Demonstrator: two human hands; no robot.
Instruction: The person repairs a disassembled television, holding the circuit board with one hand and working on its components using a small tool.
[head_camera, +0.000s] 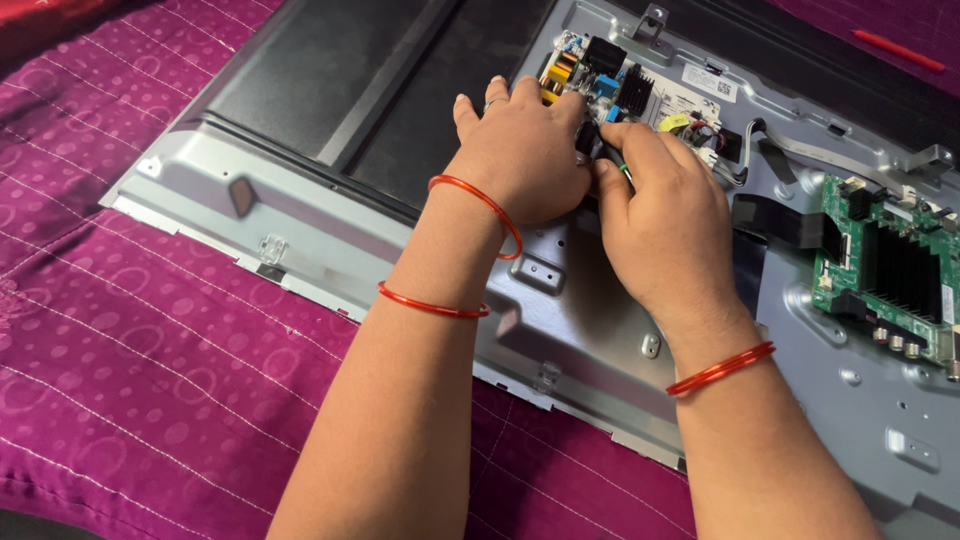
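Two circuit boards: a power board (640, 95) at twelve o'clock, a green board (885, 270) at three; four red bangles (478, 205); one red pen (897, 50).

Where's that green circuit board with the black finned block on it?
In the head view, the green circuit board sits at the far right on the grey metal back panel, right of the right hand and apart from it.

A bed covered in a magenta quilt (120, 330) with pale circle patterns and stitched lines carries an opened flat television chassis (330, 215), lying back-up across its middle. A red pen (897, 50) lies near the far right edge.
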